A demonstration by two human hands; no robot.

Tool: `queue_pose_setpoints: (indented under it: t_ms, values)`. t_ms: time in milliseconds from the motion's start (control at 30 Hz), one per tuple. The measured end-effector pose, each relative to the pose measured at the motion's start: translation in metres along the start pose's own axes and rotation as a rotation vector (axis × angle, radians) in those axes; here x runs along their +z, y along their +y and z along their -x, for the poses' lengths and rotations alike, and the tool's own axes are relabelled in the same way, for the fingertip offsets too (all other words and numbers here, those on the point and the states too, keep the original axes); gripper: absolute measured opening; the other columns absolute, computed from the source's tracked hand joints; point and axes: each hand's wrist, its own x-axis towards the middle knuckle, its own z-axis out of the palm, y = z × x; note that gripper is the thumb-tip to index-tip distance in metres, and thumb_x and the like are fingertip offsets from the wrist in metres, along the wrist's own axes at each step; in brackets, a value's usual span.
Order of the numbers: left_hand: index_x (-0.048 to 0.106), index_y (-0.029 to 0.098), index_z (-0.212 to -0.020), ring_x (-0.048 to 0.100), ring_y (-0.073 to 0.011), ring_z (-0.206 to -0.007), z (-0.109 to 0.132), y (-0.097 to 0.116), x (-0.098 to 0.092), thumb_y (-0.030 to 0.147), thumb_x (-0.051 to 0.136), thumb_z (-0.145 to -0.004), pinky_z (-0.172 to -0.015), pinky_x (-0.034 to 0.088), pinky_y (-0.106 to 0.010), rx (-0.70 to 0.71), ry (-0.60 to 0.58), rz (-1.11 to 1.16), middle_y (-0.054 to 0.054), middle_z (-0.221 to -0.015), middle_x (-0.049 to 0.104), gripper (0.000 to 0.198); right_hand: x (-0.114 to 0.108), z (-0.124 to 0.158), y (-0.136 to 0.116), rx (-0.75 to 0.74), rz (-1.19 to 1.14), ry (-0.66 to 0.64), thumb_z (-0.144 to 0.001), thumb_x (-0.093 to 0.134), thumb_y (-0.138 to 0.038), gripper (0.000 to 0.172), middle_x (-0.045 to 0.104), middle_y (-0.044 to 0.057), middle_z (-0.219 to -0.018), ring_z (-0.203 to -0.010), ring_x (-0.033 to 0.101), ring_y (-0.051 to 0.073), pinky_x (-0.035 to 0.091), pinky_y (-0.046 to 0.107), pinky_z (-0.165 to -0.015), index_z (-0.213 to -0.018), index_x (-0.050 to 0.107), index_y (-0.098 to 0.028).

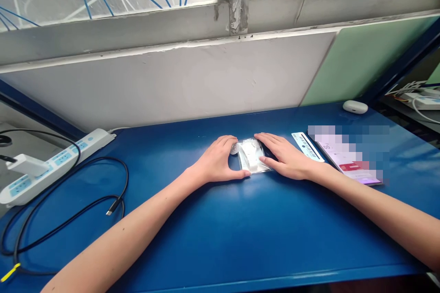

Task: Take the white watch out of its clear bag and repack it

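Note:
A small clear plastic bag (pixel 253 155) with something white inside lies on the blue table (pixel 220 233), between both hands. My left hand (pixel 220 160) is at the bag's left side, thumb apart from the fingers, with the thumb tip at the lower edge and the fingertips by the upper left corner. At the right side, my right hand (pixel 287 155) rests with its thumb on the bag and its fingers stretched past the upper right corner. Both hands hold the bag by its sides against the tabletop.
On the left are a white power strip (pixel 63 160) with a plugged-in charger (pixel 30 167) and a looped black cable (pixel 125 178). To the right lie a light card (pixel 307 146), a partly pixelated phone (pixel 354 167) and a white case (pixel 355 107). A wall panel (pixel 172 82) stands behind.

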Motion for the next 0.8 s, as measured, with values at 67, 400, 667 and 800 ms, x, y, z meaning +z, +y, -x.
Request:
queue_pose_setpoints:
  t_ms: [67,400,667,800]
  values:
    - [0.050,0.015,-0.130,0.047,-0.0370,-0.130,0.000,-0.002,0.000,0.061,0.076,-0.067,-0.108,0.042,-0.051,0.015,0.004,0.014,-0.019,-0.135,0.054,0.082,0.001,-0.001,-0.001,-0.009,0.022,0.007,-0.097,0.040,-0.047,0.065,0.044,0.020,-0.152,-0.141,0.038,0.035,0.034,0.054,-0.114,-0.148,0.037,-0.008]
    - [0.048,0.017,-0.133,0.044,-0.0362,-0.133,0.000,-0.007,-0.001,0.060,0.079,-0.065,-0.109,0.041,-0.051,0.031,-0.018,0.055,-0.019,-0.137,0.051,0.086,0.002,0.002,0.000,-0.020,0.025,0.026,-0.096,0.041,-0.054,0.070,0.040,0.019,-0.154,-0.143,0.033,0.037,0.033,0.059,-0.113,-0.153,0.029,-0.015]
    - [0.051,0.013,-0.130,0.046,-0.0358,-0.131,0.000,-0.002,-0.002,0.065,0.080,-0.063,-0.111,0.038,-0.050,0.043,-0.018,0.004,-0.021,-0.137,0.052,0.090,0.000,0.006,-0.001,-0.009,0.035,-0.021,-0.091,0.048,-0.062,0.086,0.026,0.022,-0.160,-0.148,0.021,0.037,0.030,0.056,-0.116,-0.154,0.024,-0.009]
    - [0.052,0.013,-0.130,0.046,-0.0357,-0.132,0.001,0.001,-0.003,0.066,0.079,-0.063,-0.111,0.039,-0.050,0.018,-0.032,-0.002,-0.020,-0.137,0.053,0.090,-0.004,0.007,0.003,-0.037,0.038,-0.068,-0.089,0.049,-0.064,0.090,0.026,0.021,-0.160,-0.147,0.026,0.037,0.031,0.055,-0.116,-0.155,0.023,-0.009]
